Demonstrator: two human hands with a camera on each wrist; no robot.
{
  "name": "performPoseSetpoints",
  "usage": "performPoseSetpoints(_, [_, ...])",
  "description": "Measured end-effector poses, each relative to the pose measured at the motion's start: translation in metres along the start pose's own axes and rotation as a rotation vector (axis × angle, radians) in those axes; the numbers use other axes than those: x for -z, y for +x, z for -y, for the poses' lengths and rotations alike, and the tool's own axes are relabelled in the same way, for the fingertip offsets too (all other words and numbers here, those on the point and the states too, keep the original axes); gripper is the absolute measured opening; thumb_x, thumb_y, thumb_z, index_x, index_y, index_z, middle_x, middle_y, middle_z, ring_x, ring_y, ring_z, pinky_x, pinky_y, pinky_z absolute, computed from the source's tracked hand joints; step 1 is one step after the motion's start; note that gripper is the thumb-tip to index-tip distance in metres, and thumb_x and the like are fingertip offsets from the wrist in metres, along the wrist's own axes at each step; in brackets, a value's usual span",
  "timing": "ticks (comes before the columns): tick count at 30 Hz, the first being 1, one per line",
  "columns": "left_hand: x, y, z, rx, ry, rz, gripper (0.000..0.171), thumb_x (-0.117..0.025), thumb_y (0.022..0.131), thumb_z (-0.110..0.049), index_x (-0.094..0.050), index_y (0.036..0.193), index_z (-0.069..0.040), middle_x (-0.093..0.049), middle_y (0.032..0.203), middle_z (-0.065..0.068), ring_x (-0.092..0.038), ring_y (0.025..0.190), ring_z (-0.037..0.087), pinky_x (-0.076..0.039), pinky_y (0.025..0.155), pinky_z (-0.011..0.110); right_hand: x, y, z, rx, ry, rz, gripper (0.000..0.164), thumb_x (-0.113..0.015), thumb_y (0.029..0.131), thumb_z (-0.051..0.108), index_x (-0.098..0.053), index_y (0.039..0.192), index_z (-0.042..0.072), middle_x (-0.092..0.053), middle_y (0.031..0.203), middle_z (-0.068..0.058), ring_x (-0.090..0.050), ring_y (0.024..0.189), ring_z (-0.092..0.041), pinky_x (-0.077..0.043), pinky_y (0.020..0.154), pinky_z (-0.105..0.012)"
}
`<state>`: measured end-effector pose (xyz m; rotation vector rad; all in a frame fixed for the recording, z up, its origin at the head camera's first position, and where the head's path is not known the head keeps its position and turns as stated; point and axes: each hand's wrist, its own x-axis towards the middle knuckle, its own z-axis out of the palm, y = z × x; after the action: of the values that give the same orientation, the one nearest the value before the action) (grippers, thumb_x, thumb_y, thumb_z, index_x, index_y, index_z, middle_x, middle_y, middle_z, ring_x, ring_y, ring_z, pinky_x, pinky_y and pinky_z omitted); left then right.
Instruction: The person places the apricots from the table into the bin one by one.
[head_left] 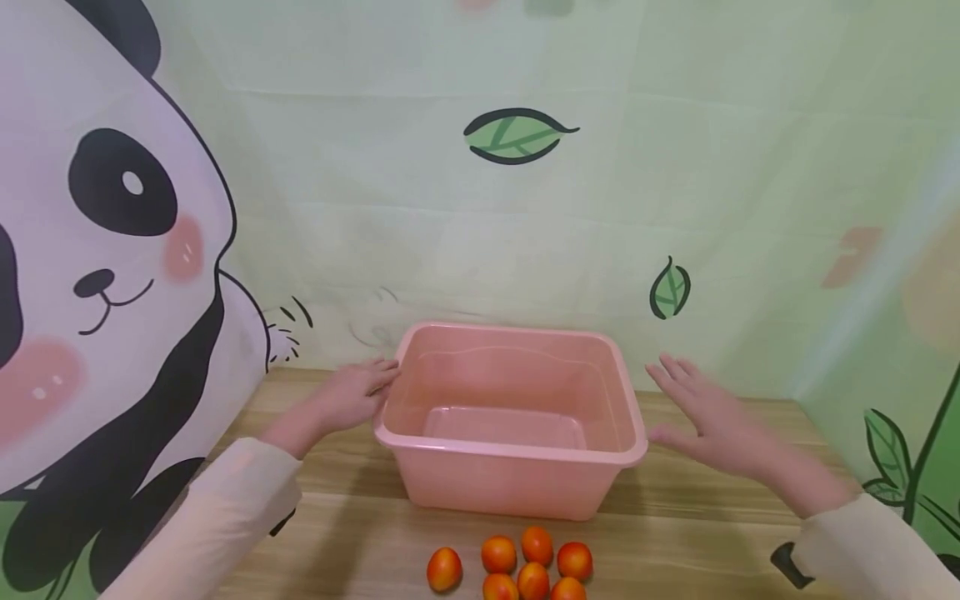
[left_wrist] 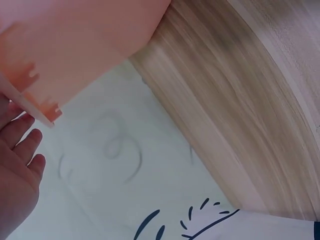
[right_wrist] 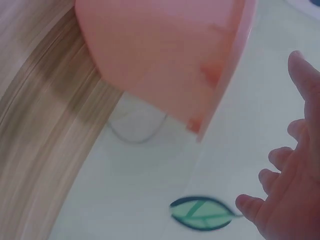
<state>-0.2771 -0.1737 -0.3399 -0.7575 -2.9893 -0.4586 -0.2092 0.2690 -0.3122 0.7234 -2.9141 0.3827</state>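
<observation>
An empty pink plastic tub (head_left: 405, 417) stands on the wooden table (head_left: 337, 517) near the back wall. My left hand (head_left: 358, 392) lies at the tub's left rim with straight fingers, its fingertips (left_wrist: 27, 145) close under the tub (left_wrist: 75, 50). My right hand (head_left: 701, 408) is spread flat just right of the tub, slightly apart from it; its fingers (right_wrist: 280, 185) show beside the tub (right_wrist: 165, 60) in the right wrist view. Several small orange-red fruits (head_left: 517, 567) lie in a cluster in front of the tub.
A green backdrop with leaf drawings (head_left: 517, 135) rises right behind the table. A panda picture (head_left: 97, 275) covers the left wall. The table's right end meets more backdrop with plant drawings (head_left: 900, 467).
</observation>
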Motion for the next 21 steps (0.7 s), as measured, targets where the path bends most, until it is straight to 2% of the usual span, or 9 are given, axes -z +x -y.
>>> performPoseSetpoints(7, [-0.003, 0.003, 0.003, 0.076, -0.080, 0.016, 0.043, -0.043, 0.091, -0.025, -0.042, 0.132, -0.010, -0.036, 0.140, 0.010, -0.031, 0.127, 0.034, -0.028, 0.100, 0.050, -0.003, 0.000, 0.024, 0.099, -0.042, -0.026, 0.079, -0.055, 0.080, 0.051, -0.020, 0.142, 0.018, -0.021, 0.146, -0.014, -0.019, 0.131, -0.038, -0.027, 0.096, -0.059])
performPoseSetpoints(11, [-0.003, 0.004, 0.004, 0.113, -0.145, 0.038, 0.044, -0.046, 0.091, -0.025, -0.042, 0.132, -0.011, -0.035, 0.141, 0.008, -0.029, 0.128, 0.034, -0.027, 0.100, 0.052, -0.005, -0.001, 0.036, 0.167, -0.041, -0.053, 0.077, -0.058, 0.079, 0.049, -0.023, 0.141, 0.019, -0.025, 0.145, -0.012, -0.024, 0.129, -0.036, -0.030, 0.096, -0.054])
performPoseSetpoints(13, [-0.002, 0.005, 0.004, 0.115, -0.158, 0.044, 0.043, -0.046, 0.090, -0.024, -0.043, 0.131, -0.011, -0.035, 0.141, 0.009, -0.030, 0.128, 0.034, -0.032, 0.097, 0.050, -0.007, -0.002, 0.041, 0.205, -0.046, -0.069, 0.076, -0.061, 0.078, 0.045, -0.025, 0.140, 0.019, -0.027, 0.144, -0.011, -0.027, 0.129, -0.034, -0.032, 0.096, -0.051])
performPoseSetpoints(18, [0.001, 0.005, 0.004, 0.108, -0.160, 0.051, 0.042, -0.048, 0.089, -0.022, -0.045, 0.130, -0.009, -0.037, 0.139, 0.009, -0.033, 0.126, 0.033, -0.039, 0.088, 0.043, -0.013, -0.002, 0.052, 0.350, -0.073, -0.159, 0.074, -0.070, 0.073, 0.031, -0.036, 0.136, 0.016, -0.038, 0.139, -0.010, -0.041, 0.121, -0.031, -0.040, 0.091, -0.045])
performPoseSetpoints(21, [0.002, 0.005, 0.004, 0.105, -0.154, 0.053, 0.042, -0.049, 0.089, -0.021, -0.046, 0.129, -0.009, -0.038, 0.139, 0.009, -0.040, 0.122, 0.033, -0.040, 0.084, 0.040, -0.016, -0.003, 0.056, 0.457, -0.086, -0.223, 0.064, -0.067, 0.075, 0.037, -0.044, 0.131, 0.015, -0.045, 0.134, -0.008, -0.048, 0.114, -0.027, -0.044, 0.086, -0.041])
